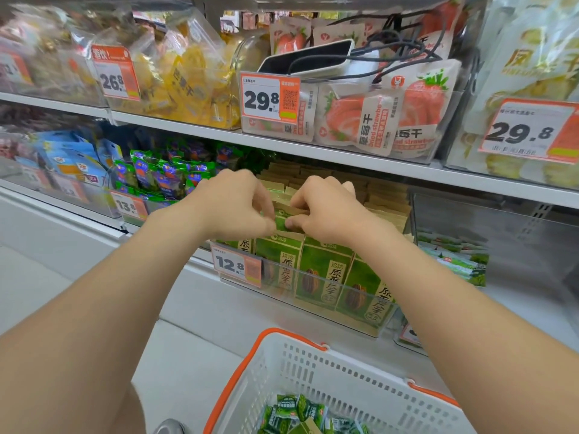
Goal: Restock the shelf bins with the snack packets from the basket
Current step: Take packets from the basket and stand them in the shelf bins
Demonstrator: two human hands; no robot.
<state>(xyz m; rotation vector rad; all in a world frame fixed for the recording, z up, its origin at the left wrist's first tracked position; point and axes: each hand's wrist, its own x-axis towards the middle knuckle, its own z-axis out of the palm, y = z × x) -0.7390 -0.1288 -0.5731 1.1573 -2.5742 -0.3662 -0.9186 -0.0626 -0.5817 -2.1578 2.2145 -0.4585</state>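
Closest to the camera, a white perforated plastic basket with orange rim and handles (pixel 313 371) sits low in view, with a heap of small green snack packets (pixel 297 415) left in its bottom. Above it, both forearms reach to the lower shelf, where a clear plastic bin (pixel 313 278) carrying an orange-and-white price tag marked 12.8 (pixel 236 264) holds upright rows of tall green-and-tan packets. The left hand (pixel 232 208) and right hand (pixel 326 211) meet over the front row, fingers curled, each pinching the folded top of one tall green-and-tan packet (pixel 283 219) that stands slightly above its neighbours. The step in hand looks like seating or straightening this packet in the front row. Next, it probably needs pressing down level with the others, then both hands letting go and one dropping to the basket for more stock. The basket's small packets look unlike these tall ones, so they likely belong in another bin, and matching them to it comes first.
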